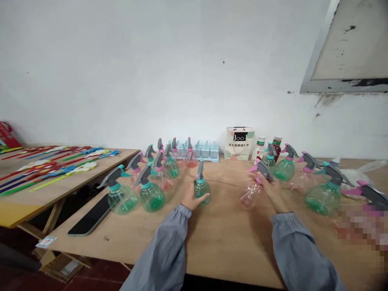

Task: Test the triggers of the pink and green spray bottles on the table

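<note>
Our left hand (pixel 194 197) curls round green bottle (pixel 203 187), thumb spread; right hand (pixel 269 185) closed about neck of tilted pink bottle (pixel 250 195). We should level it gently.

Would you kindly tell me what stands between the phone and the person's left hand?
In the head view, two green spray bottles stand there, one nearer the phone, the other nearer the left hand, with pink ones behind.
</note>
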`<state>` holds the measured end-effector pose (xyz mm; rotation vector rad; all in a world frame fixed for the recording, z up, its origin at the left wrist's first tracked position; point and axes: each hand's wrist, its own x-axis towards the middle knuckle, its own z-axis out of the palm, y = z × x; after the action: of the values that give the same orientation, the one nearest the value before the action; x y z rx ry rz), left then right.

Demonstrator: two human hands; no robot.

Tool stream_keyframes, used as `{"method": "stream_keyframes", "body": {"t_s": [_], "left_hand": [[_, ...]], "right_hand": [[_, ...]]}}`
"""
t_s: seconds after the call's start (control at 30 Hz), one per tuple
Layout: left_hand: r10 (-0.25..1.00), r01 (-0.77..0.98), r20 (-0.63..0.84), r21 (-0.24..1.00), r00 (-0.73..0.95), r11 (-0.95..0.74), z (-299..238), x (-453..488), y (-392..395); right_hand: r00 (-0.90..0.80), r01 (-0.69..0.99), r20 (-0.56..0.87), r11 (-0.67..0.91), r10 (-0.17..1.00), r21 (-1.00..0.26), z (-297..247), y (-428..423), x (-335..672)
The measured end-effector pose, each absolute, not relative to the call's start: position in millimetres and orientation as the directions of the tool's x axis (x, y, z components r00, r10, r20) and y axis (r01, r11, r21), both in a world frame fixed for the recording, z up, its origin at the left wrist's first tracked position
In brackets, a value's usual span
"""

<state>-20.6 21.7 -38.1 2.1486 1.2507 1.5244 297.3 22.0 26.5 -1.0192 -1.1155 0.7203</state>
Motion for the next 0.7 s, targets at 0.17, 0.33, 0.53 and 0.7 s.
{"method": "stream_keyframes", "body": {"t_s": [0.17, 0.33, 0.53, 0.7], "left_hand": [[0.758, 0.506, 0.647, 0.627, 0.084, -0.591, -39, -22, 22], [0.745, 0.516, 0.661, 0.61, 0.088, -0.601, -40, -21, 22], [0.746, 0.507, 0.661, 0.617, 0.082, -0.602, -39, -21, 22], [0.753, 0.504, 0.65, 0.617, 0.107, -0.604, -39, -22, 22]], "right_hand": [[0.496, 0.393, 0.552, 0.393, 0.67, -0.831, 24, 33, 353], [0.48, 0.534, 0.586, 0.312, 0.653, -0.786, 15, 36, 385], [0.432, 0.528, 0.584, 0.332, 0.687, -0.781, 10, 38, 393], [0.452, 0.527, 0.628, 0.378, 0.633, -0.761, 5, 33, 390]]}}
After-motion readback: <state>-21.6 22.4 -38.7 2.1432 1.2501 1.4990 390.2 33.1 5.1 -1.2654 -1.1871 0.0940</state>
